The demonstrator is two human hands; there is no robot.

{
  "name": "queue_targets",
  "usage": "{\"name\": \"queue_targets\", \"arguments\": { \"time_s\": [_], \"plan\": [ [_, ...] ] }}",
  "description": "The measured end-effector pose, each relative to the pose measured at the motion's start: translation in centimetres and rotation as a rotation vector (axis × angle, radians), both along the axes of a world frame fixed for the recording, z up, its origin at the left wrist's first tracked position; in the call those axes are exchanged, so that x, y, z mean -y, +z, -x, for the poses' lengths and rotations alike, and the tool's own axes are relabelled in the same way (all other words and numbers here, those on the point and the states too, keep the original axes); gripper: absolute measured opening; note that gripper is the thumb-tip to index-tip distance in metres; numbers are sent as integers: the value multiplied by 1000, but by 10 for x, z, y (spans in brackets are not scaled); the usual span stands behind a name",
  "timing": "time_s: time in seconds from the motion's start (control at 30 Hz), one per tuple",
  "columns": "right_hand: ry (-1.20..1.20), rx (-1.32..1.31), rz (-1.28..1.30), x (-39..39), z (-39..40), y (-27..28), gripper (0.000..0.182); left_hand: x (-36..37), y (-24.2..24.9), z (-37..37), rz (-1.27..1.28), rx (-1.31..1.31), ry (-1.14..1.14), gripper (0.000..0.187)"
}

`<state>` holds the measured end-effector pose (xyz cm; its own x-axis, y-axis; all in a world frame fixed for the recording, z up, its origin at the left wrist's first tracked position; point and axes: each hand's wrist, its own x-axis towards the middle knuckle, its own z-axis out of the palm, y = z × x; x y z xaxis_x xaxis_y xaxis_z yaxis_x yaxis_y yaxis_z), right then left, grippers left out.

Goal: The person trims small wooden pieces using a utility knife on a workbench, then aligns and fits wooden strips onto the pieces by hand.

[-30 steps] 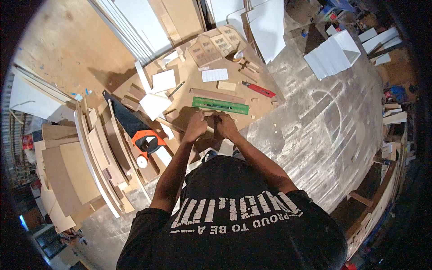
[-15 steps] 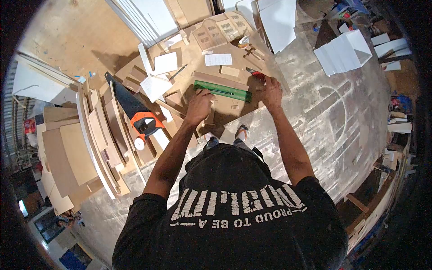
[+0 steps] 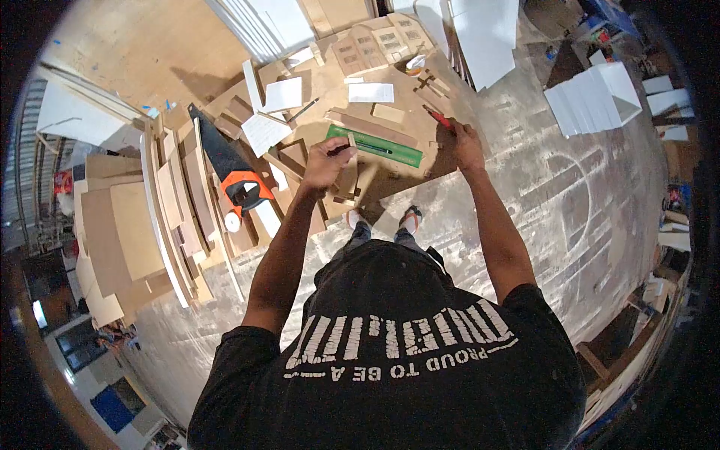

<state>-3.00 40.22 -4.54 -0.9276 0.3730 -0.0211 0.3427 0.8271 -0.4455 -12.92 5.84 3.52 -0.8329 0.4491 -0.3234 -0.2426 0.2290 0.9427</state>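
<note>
My left hand [image 3: 328,163] pinches a small light wood piece [image 3: 352,140] between thumb and fingers, over the left end of a flat green strip [image 3: 401,154]. A thin dark pen-like item [image 3: 373,147] lies along that strip. My right hand [image 3: 466,146] is closed on a slim red utility knife [image 3: 442,118], its dark tip pointing up and left, above the board's right side. Just beyond the green strip lies a long brown wood strip [image 3: 371,126]. Small wood bits [image 3: 346,199] sit at the board's near edge, below my left hand.
A handsaw [image 3: 244,193] with an orange handle rests on stacked wood strips at left. Papers [image 3: 266,133], a pencil [image 3: 304,109] and model house fronts [image 3: 360,51] lie on the worktable [image 3: 427,75]. A white box [image 3: 592,97] stands on the concrete floor at right.
My left hand has come up off the green strip, with the small wood piece now showing in its fingers. My right hand has raised the knife slightly. The view has shifted a little.
</note>
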Motion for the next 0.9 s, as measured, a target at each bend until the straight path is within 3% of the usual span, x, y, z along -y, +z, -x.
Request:
{"name": "queue_targets", "arguments": {
  "time_s": [0.1,0.2,0.3,0.4,0.5,0.53,0.77,0.9],
  "plan": [
    [13,-45,-15,-11,-8,-16,40,-13,20,-16,-100,76,56,35],
    [-58,-295,109,-7,-35,-5,30,-26,24,-27,-146,49,43,51],
    [-137,-304,460,9,-67,23,20,-44,33,-39,-135,63,11,52],
    [-329,-324,1189,28,-96,41,15,-69,45,-55,-186,74,19,49],
    [-465,-261,1419,38,-118,70,26,-94,45,-67,-197,31,3,46],
    [-485,-271,1422,38,-126,68,38,-101,42,-70,-188,-1,-9,45],
    [-390,-238,1651,29,-165,72,25,-141,4,-91,-168,-96,31,32],
    [-458,-160,1560,36,-169,98,22,-154,-11,-91,-173,-136,-15,32]
  ]
}}
